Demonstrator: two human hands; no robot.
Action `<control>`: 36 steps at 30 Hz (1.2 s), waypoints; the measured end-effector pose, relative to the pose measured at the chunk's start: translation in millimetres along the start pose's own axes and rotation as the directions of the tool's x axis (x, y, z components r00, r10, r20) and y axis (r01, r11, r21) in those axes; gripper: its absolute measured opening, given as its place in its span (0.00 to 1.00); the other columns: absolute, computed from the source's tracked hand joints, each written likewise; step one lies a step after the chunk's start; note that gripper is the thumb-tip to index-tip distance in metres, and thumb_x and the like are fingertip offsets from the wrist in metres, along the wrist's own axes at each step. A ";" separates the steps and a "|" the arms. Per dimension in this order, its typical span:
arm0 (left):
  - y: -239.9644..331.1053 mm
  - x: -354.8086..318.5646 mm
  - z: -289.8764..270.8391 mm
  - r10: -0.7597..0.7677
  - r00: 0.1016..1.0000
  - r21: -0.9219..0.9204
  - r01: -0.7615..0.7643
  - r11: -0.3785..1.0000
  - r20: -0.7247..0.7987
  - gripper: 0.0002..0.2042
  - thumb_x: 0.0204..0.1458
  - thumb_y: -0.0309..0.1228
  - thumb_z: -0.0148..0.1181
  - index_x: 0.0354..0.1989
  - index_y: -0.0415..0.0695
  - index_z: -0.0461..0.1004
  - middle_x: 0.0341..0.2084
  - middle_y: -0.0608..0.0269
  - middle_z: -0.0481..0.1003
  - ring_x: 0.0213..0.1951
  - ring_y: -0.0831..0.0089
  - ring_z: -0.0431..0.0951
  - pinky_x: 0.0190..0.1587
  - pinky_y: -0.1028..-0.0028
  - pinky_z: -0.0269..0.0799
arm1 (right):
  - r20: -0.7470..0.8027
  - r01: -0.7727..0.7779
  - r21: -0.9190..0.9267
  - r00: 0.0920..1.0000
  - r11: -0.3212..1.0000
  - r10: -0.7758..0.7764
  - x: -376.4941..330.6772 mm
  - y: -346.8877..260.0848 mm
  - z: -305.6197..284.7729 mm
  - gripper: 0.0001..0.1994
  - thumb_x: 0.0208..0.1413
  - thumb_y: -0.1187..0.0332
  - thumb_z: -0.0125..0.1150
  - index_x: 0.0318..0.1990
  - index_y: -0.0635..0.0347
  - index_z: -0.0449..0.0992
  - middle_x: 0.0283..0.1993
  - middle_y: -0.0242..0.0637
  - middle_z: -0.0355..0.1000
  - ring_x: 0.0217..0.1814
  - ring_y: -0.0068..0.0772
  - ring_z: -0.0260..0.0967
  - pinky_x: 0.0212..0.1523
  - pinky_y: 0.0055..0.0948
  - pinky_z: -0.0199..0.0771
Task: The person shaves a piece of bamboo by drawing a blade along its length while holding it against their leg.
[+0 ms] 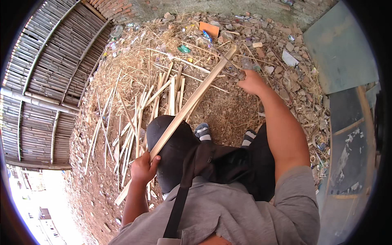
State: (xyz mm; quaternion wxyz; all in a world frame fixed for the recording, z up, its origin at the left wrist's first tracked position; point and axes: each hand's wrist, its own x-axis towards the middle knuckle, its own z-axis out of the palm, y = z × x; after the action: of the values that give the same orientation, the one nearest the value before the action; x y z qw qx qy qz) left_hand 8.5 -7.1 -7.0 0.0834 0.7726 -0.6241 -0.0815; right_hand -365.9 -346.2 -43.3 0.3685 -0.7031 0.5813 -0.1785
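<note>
A long, pale split bamboo strip (pixel 192 103) slants from my lower left to the far middle, lying across my left knee. My left hand (pixel 143 166) is wrapped round it near its lower end, the thumb on top. My right hand (pixel 251 83) is stretched forward, closed round the handle of a knife (pixel 231 63). Its thin, dark blade points away to the far left and meets the strip close to its far end. How deep the blade sits in the bamboo I cannot tell.
Several cut bamboo strips (pixel 134 122) lie in a loose pile left of my legs. Straw and shavings (pixel 130 73) cover the ground ahead, with rubble (pixel 281 73) to the right. A bamboo slat wall (pixel 45 73) stands left, grey-green panels (pixel 341 49) right, a brick wall (pixel 228 7) beyond.
</note>
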 end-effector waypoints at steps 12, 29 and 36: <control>-6.3 -0.4 2.5 0.016 1.000 -0.026 -0.017 1.000 -0.009 0.24 0.65 0.51 0.52 0.26 0.42 0.66 0.16 0.44 0.70 0.24 0.38 0.74 0.27 0.47 0.66 | -0.088 0.050 -0.024 0.995 0.998 -0.052 -2.8 11.5 -4.1 0.14 0.51 0.67 0.62 0.44 0.62 0.79 0.42 0.51 0.80 0.44 0.50 0.79 0.46 0.43 0.77; -8.0 4.3 1.3 0.006 1.000 -0.108 -0.006 0.994 0.001 0.26 0.66 0.51 0.51 0.24 0.40 0.65 0.16 0.42 0.69 0.23 0.37 0.72 0.26 0.49 0.63 | -0.099 0.007 0.026 0.995 1.000 -0.004 -5.5 5.6 -8.6 0.19 0.50 0.68 0.63 0.51 0.62 0.77 0.47 0.47 0.79 0.51 0.42 0.78 0.49 0.39 0.77; -15.0 4.5 4.6 0.036 0.998 -0.182 -0.028 0.983 0.044 0.26 0.67 0.50 0.49 0.23 0.40 0.65 0.16 0.42 0.69 0.23 0.37 0.72 0.26 0.49 0.64 | 0.236 0.240 -0.149 0.951 0.959 -0.201 -22.4 -17.6 -4.6 0.13 0.47 0.67 0.68 0.40 0.60 0.78 0.35 0.41 0.79 0.42 0.40 0.79 0.44 0.41 0.77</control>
State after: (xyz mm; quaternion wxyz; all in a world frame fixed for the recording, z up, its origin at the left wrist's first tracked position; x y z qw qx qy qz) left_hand 22.7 -8.5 -15.1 0.1401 0.7495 -0.6282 -0.1548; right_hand -362.7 -325.4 -23.5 0.3443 -0.8090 0.4682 -0.0881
